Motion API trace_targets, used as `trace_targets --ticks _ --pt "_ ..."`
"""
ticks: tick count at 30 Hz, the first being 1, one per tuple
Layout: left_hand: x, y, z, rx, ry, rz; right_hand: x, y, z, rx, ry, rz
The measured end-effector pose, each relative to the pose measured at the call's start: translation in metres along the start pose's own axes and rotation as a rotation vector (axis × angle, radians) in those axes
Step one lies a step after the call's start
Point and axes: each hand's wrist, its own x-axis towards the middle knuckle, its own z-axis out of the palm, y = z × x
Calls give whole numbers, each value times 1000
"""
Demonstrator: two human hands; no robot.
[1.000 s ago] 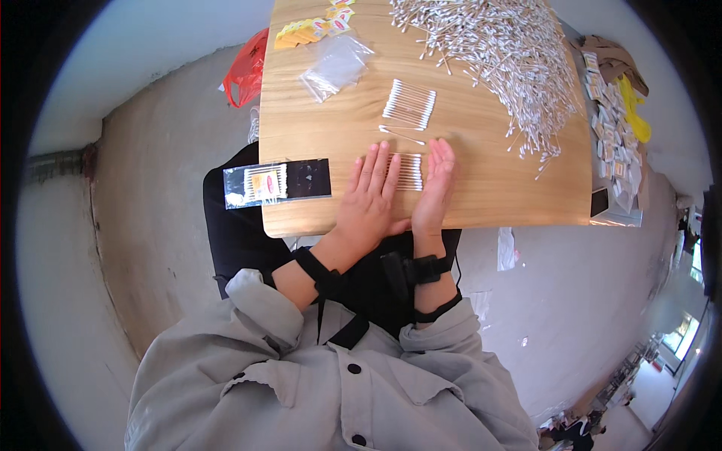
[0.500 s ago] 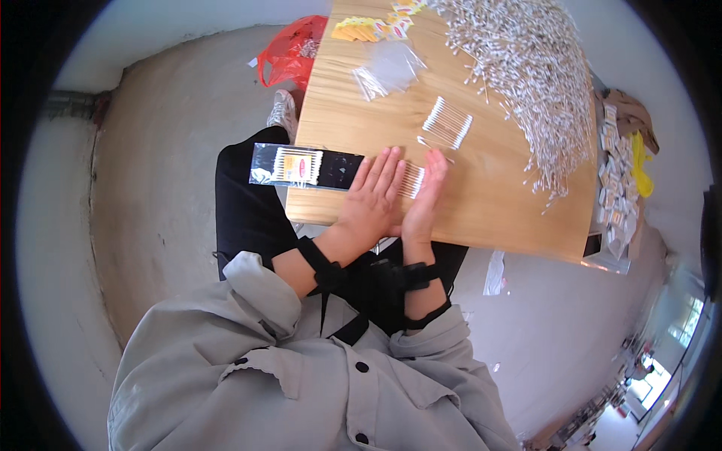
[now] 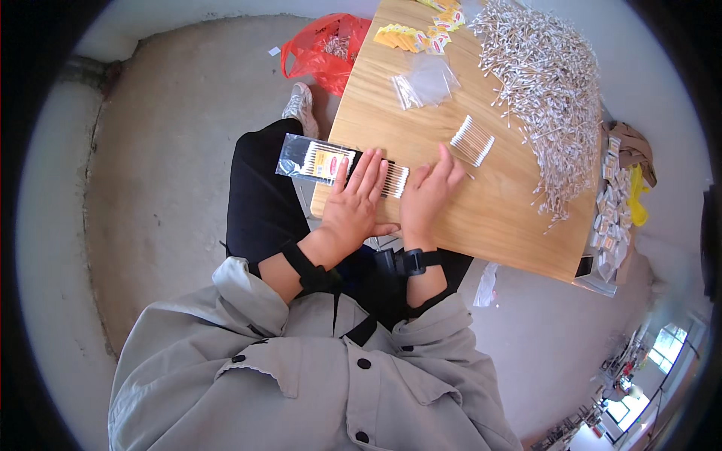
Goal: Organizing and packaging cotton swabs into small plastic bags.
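Note:
A clear sleeve (image 3: 289, 154) with a black insert holds a row of cotton swabs and a yellow-and-white card (image 3: 328, 164). It lies at the table's near left corner, partly overhanging. My left hand (image 3: 352, 207) is open and flat on its black part, fingers together. From under that hand, a row of cotton swabs (image 3: 396, 181) sticks out to the right. My right hand (image 3: 430, 197) is beside these swabs with its fingers half bent and apart. One loose cotton swab (image 3: 471, 177) shows its tip by those fingers; the rest is hidden. Farther off lies another neat row of swabs (image 3: 472, 140).
A large heap of cotton swabs (image 3: 538, 83) covers the right of the wooden table (image 3: 361, 124). Clear bags (image 3: 432, 79) and yellow cards (image 3: 400, 37) lie at the back left. Filled packets (image 3: 611, 218) stand past the right edge. A red bag (image 3: 320, 56) sits left of the table.
My right hand has left the swab row's end, turned, and moved up over the loose swab with its fingers bending. My left hand stays on the sleeve. The view has shifted slightly.

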Motion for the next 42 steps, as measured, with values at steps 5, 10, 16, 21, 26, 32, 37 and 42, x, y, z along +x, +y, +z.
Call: trace_targets --ticks 5,10,16,21,26,32,37,42 --pt "0 -1 0 17 -1 11 9 -4 12 -403 -108 -272" --pt "1 -18 -14 -98 79 -40 7 7 21 -446 -141 -389" --pt "-4 -114 3 -621 636 -560 5 1 22 -405 -150 -370" --pt "2 -117 29 -1741 388 -831 6 2 23 -391 -173 -359" --pt "7 -112 40 -1951 364 -865 5 -1 24 -385 -184 -336" --pt "7 -110 49 -1912 455 -827 3 -7 35 -310 -240 -325" --pt "8 -107 47 -1861 537 -809 1 -19 49 -271 -265 -379" --pt "8 -104 40 -1776 586 -797 -2 -30 57 -295 -243 -385"
